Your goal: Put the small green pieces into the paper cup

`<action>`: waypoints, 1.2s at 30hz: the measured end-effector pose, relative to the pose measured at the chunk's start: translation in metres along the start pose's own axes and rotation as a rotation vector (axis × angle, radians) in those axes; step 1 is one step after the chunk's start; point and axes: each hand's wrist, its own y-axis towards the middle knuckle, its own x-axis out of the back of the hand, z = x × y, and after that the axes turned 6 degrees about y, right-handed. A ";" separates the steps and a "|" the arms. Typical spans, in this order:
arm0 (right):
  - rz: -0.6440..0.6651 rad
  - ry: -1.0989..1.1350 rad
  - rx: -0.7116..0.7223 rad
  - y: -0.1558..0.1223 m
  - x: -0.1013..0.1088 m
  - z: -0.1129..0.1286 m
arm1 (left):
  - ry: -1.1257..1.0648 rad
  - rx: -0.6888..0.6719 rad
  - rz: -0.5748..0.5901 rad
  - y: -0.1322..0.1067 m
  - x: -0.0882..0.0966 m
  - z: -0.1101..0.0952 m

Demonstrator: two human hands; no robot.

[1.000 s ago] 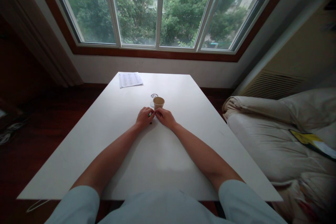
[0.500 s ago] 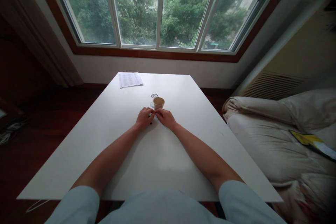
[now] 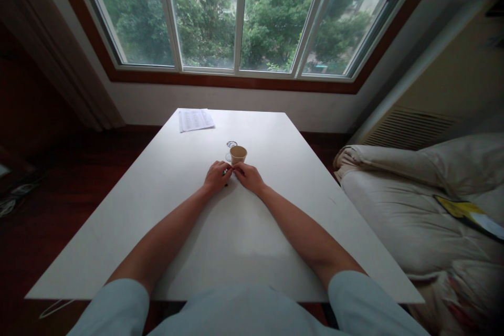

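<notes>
My left hand [image 3: 216, 175] and my right hand [image 3: 248, 176] meet fingertip to fingertip over the table, just in front of a brown paper cup [image 3: 238, 154]. Both are closed, with the fingers pinched together. Small dark and green bits [image 3: 224, 172] show beside the left fingers; they are too small to name. Whatever the fingertips hold is hidden. The cup stands upright, its lower part covered by the right fingers. Left of it lies a thin clear ring [image 3: 228, 157], and behind that a small round item with a dark outline [image 3: 231, 144].
Printed sheets [image 3: 196, 120] lie at the far left corner of the white table [image 3: 252, 241]. A window [image 3: 236, 16] is beyond the table. To the right is a pale padded sofa [image 3: 397, 215] with a yellow and black item [image 3: 460, 210] on it.
</notes>
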 end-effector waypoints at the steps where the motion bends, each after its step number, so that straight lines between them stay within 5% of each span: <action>1: -0.002 0.001 -0.003 0.000 0.000 0.000 | 0.002 0.005 0.003 0.000 0.000 0.000; 36: -0.013 0.005 0.001 0.001 -0.001 0.001 | 0.007 -0.004 0.007 0.000 0.000 0.001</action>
